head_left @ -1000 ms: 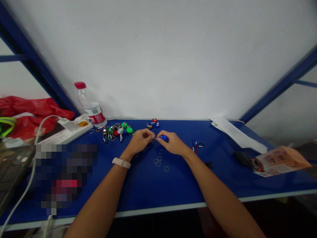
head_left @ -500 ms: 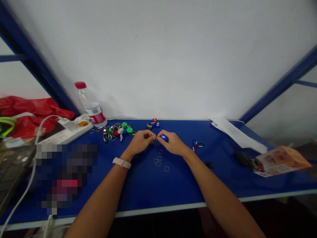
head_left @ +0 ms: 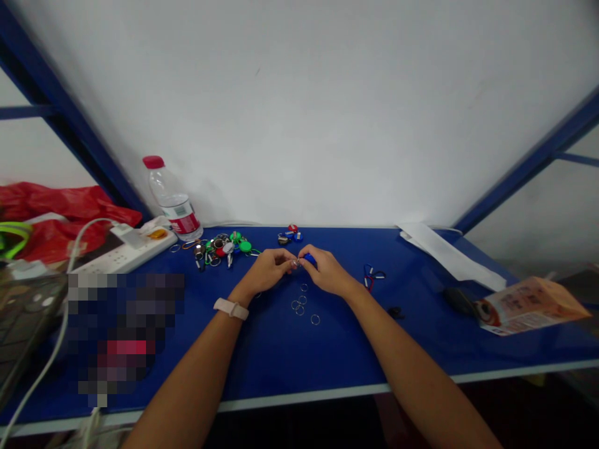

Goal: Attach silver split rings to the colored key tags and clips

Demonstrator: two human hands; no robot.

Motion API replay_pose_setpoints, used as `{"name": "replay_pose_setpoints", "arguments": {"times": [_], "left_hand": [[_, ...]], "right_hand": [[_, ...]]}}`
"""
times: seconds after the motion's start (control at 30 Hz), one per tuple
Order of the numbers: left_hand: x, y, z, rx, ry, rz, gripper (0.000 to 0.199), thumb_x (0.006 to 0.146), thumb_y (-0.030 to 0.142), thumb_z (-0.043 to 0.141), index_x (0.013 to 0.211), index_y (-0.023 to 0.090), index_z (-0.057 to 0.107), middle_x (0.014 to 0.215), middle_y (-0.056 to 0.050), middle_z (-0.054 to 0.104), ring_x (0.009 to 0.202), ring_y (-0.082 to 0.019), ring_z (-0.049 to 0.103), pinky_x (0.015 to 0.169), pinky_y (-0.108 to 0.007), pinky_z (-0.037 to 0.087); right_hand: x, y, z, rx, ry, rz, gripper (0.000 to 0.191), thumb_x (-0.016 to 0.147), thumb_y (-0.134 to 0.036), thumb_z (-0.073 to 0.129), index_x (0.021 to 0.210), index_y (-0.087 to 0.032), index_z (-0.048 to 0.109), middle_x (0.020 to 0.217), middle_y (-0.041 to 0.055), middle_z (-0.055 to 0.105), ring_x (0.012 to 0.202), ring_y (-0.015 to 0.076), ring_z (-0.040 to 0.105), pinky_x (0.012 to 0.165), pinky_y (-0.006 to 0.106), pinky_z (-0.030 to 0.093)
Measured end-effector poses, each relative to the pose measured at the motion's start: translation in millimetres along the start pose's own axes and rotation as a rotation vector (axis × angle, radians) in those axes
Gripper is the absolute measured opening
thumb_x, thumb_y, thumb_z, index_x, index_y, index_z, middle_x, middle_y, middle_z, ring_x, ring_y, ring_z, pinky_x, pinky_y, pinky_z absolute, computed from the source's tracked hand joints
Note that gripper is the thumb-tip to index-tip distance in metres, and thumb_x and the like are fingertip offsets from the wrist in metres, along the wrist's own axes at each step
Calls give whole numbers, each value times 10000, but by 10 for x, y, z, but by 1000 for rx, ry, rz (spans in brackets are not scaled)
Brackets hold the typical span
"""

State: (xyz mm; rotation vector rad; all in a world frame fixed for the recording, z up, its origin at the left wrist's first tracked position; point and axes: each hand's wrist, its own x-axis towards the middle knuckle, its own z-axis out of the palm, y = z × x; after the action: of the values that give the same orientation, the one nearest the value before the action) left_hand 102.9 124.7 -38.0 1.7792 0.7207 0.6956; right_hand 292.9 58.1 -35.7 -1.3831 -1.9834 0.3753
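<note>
Blue tabletop point(head_left: 346, 358), right hand point(head_left: 325, 272) pinching, blue disc point(head_left: 309, 257) more hidden

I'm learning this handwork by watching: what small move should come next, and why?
Perhaps the left hand should ease its small metal piece toward the blue disc: the right hand pinches that disc, and the two hands nearly meet at the metal.

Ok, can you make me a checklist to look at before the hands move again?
1. Blue piece held by the right hand: ok.
2. Left hand pinching the silver metal bit: ok.
3. Metal bit joined to the blue piece: cannot tell, fingers hide it.
4. Loose rings all spread apart: not ok, three are bunched together.
5. Bottle standing with its cap on: ok.
</note>
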Motion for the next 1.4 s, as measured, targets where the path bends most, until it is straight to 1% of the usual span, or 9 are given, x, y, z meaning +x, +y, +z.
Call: {"name": "replay_pose_setpoints", "arguments": {"times": [0.2, 0.3, 0.4, 0.5, 0.63, 0.73, 0.97, 1.23, 1.4], "left_hand": [[0, -16, 8, -31, -10, 13, 241, 836, 378, 694, 897, 147, 726, 824, -51, 728, 717, -150, 653, 722, -292, 524], [1, -39, 17, -71, -24, 32, 229, 843, 362, 699, 911, 144, 716, 865, -62, 738, 755, -151, 676, 761, -304, 542], [-2, -44, 29, -122, -31, 14, 230, 837, 336, 715, 951, 137, 711, 890, -79, 751, 785, -162, 705, 778, -318, 557], [-11, -35, 37, -183, -45, -10, 255, 809, 296, 743, 1000, 132, 704, 915, -90, 762, 820, -172, 731, 809, -334, 570], [-27, -16, 45, -261, -68, -39, 360, 739, 231, 806, 1065, 137, 687, 966, -95, 775, 887, -190, 752, 902, -387, 578], [-35, 4, 51, -279, -52, -59, 385, 715, 233, 839, 1059, 143, 693, 975, -96, 783, 903, -198, 756, 937, -411, 576], [-17, 7, 55, -284, -6, -55, 394, 742, 358, 838, 1048, 139, 722, 907, -89, 784, 825, -197, 752, 832, -381, 609], [-5, -27, 32, -249, 42, -17, 427, 723, 384, 847, 1068, 151, 751, 935, -92, 795, 834, -196, 746, 862, -380, 606], [6, -52, 36, -259, 61, -13, 438, 722, 370, 850, 1098, 161, 768, 977, -84, 799, 829, -179, 737, 856, -350, 601]], "right_hand": [[-4, 27, 16, -49, 28, -13, 116, 1008, -263, 485, 1029, -203, 582, 1029, 83, 696, 981, 223, 645, 913, 361, 446], [-7, 36, 20, -60, 38, -11, 110, 1007, -258, 488, 1038, -207, 581, 1047, 82, 699, 1000, 221, 643, 924, 357, 444], [-7, 35, 18, -73, 49, -9, 105, 1004, -249, 494, 1045, -210, 582, 1052, 83, 705, 998, 220, 644, 924, 354, 442], [-4, 29, 14, -78, 67, -6, 102, 1002, -243, 496, 1037, -206, 584, 1044, 86, 709, 992, 223, 646, 923, 357, 439], [-3, 32, 15, -81, 89, 5, 99, 1001, -240, 496, 1037, -211, 584, 1065, 88, 711, 1008, 225, 641, 928, 361, 433], [-2, 42, 21, -86, 94, 10, 99, 999, -238, 496, 1040, -215, 583, 1078, 89, 712, 1011, 227, 639, 930, 368, 431], [0, 41, 30, -89, 107, 8, 118, 1006, -267, 499, 1041, -207, 594, 1055, 89, 715, 997, 233, 646, 926, 371, 431], [-2, 27, 35, -75, 120, 11, 112, 1000, -264, 501, 1042, -213, 592, 1059, 89, 716, 1002, 231, 643, 927, 371, 434], [1, 13, 19, -67, 115, 11, 119, 1005, -275, 494, 1037, -217, 593, 1046, 90, 720, 984, 235, 647, 905, 372, 439]]}}
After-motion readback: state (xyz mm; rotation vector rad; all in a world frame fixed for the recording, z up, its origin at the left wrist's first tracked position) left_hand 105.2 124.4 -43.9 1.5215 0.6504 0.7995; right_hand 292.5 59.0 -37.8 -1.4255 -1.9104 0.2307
